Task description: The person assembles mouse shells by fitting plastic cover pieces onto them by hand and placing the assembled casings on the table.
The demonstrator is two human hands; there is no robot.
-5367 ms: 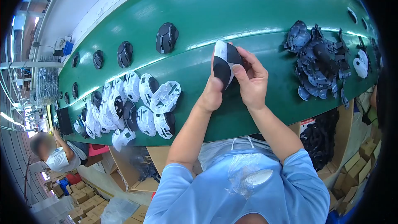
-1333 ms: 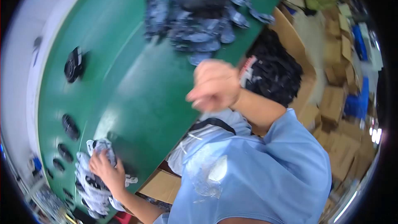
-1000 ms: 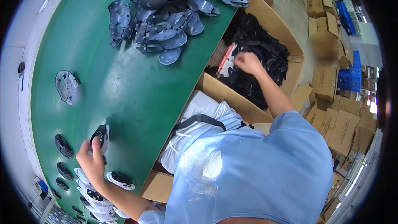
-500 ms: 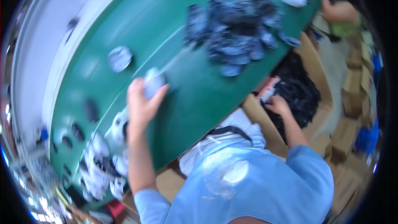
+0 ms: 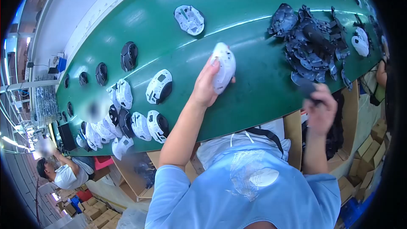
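My left hand [image 5: 204, 88] is closed around a white computer mouse shell [image 5: 224, 68] with small dark holes, held above the green work surface. My right hand [image 5: 321, 112], smeared by motion, grips a dark curved mouse cover [image 5: 308, 90] near the table's front edge. Beyond it lies a heap of dark grey mouse covers [image 5: 311, 44]. A white mouse base [image 5: 189, 20] rests on the table past my left hand. To the left, a white and black mouse shell [image 5: 159, 86] lies apart from a cluster of similar shells [image 5: 142, 126].
The long green table [image 5: 250, 101] curves across the view. Several black mice [image 5: 129, 56] stand at its far left. An open cardboard box [image 5: 292, 135] with black pieces sits below the front edge at right. Another person [image 5: 72, 171] is at the left end.
My right hand has come up out of the box with a dark mouse cover. The left hand still holds the white shell. My view has shifted, showing more of the left side.
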